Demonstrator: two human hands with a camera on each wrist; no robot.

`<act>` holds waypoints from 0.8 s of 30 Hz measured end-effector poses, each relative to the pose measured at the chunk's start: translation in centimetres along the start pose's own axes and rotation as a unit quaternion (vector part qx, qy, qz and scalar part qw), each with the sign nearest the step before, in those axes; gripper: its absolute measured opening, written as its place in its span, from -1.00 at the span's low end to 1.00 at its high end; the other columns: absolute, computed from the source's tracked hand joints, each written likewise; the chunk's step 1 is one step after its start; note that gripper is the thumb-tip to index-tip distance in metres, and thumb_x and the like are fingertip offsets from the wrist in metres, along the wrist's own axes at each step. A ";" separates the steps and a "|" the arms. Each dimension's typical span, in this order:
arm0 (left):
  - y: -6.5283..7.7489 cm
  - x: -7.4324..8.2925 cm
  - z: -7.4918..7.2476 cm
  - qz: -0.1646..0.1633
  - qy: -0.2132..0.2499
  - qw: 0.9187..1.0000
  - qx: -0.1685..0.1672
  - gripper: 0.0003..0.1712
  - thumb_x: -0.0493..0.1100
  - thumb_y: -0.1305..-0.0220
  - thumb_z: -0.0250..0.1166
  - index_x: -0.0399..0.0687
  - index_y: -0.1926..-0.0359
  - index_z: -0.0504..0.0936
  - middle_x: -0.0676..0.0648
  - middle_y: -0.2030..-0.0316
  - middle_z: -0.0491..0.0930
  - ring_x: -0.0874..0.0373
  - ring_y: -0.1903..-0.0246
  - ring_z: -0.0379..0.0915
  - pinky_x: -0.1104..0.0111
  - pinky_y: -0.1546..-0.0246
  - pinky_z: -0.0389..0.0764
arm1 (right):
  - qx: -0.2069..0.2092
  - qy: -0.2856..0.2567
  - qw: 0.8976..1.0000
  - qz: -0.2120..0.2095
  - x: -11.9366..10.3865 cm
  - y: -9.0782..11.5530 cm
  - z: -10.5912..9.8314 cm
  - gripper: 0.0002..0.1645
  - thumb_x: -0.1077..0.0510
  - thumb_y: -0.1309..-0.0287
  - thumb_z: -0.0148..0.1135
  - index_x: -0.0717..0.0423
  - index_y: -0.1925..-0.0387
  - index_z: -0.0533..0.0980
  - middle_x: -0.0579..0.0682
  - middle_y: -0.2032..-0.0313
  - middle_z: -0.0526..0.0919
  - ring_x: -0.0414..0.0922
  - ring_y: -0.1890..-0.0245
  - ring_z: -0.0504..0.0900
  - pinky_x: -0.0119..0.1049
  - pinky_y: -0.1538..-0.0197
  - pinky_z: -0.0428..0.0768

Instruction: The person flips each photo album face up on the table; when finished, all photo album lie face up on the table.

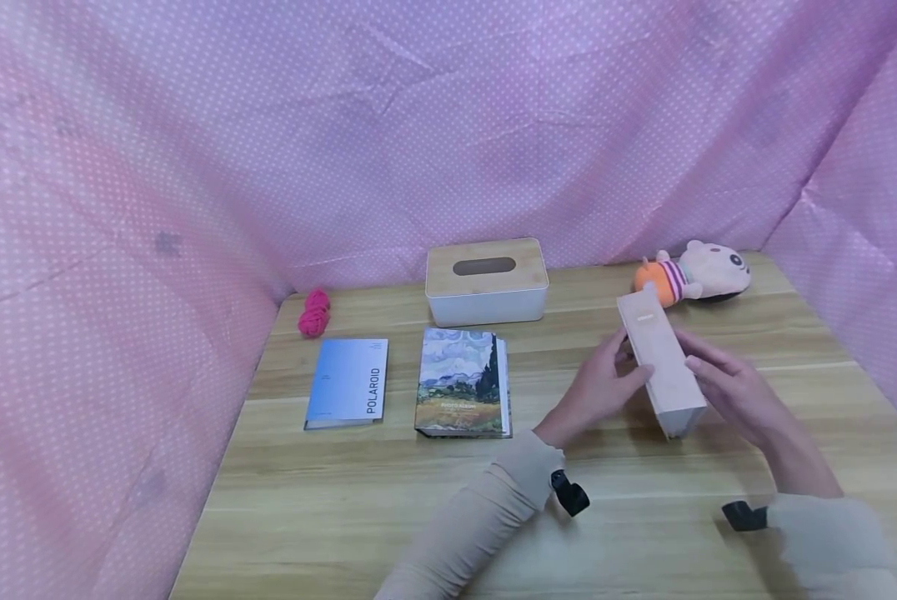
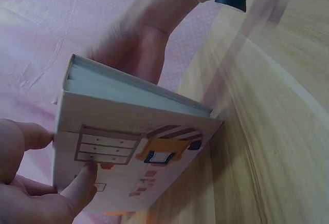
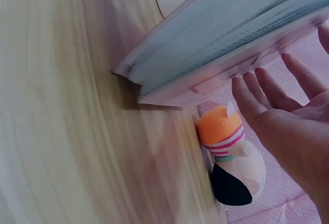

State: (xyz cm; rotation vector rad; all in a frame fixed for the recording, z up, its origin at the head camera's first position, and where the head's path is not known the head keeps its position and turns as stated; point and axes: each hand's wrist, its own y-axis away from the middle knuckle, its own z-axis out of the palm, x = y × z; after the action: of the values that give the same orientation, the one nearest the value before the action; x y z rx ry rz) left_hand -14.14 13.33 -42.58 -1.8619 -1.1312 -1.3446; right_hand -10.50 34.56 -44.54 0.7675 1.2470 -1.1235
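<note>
A thick, pale album (image 1: 664,358) stands on its page edges, spine up and tilted, at the right of the table. My left hand (image 1: 606,379) holds it from the left, thumb on the spine. In the left wrist view, that hand's fingers (image 2: 77,190) touch the cover, which carries a printed drawer cabinet. On the opposite side my right hand (image 1: 741,396) grips the album, with the thumb at the spine's edge. The right wrist view has its fingers (image 3: 277,88) against the cover, below the bluish-white page edges (image 3: 226,34).
Behind the album lies a plush doll (image 1: 711,271). A tissue box (image 1: 486,283) stands at the back middle, with a landscape-covered photo album (image 1: 456,383) in front. Farther left are a blue POLAROID book (image 1: 347,379) and pink yarn (image 1: 314,314). Pink dotted cloth (image 1: 418,125) hangs behind the table.
</note>
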 end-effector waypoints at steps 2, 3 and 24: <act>0.2 -0.2 -0.5 -0.006 0.009 1.000 -0.001 -0.29 0.04 -0.33 0.20 0.36 -0.43 0.12 0.21 -0.32 0.31 0.28 -0.19 0.40 0.39 -0.09 0.54 | 0.000 0.032 0.999 0.014 0.2 -0.2 0.2 -0.43 0.32 -0.46 -0.25 0.22 -0.44 0.05 -0.38 -0.26 0.38 -0.50 -0.22 0.36 -0.61 -0.14 0.43; 0.3 -0.3 -0.8 -0.007 0.012 1.000 -0.002 -0.30 0.04 -0.33 0.20 0.34 -0.42 0.14 0.20 -0.31 0.33 0.28 -0.19 0.40 0.40 -0.09 0.54 | 0.001 0.048 0.999 0.021 0.3 -0.3 0.3 -0.43 0.30 -0.46 -0.24 0.23 -0.44 0.04 -0.39 -0.27 0.38 -0.52 -0.22 0.35 -0.63 -0.14 0.41; 1.1 -4.2 -4.0 -0.075 0.027 0.997 -0.004 -0.20 0.18 -0.21 0.28 0.32 -0.42 0.17 0.02 -0.19 0.51 0.26 -0.09 0.50 0.44 0.03 0.59 | 0.010 0.312 0.937 0.156 2.1 -1.8 1.4 -0.16 -0.04 -0.29 0.15 -0.02 -0.48 0.02 0.26 -0.49 -0.18 0.42 -0.41 -0.15 0.42 -0.28 -0.04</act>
State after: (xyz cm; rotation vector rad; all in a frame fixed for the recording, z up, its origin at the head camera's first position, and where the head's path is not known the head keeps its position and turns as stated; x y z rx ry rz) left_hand -15.59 8.26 -45.17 -1.7651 -1.2600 -1.4753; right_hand -11.81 32.24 -46.09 1.3542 1.5606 -0.6443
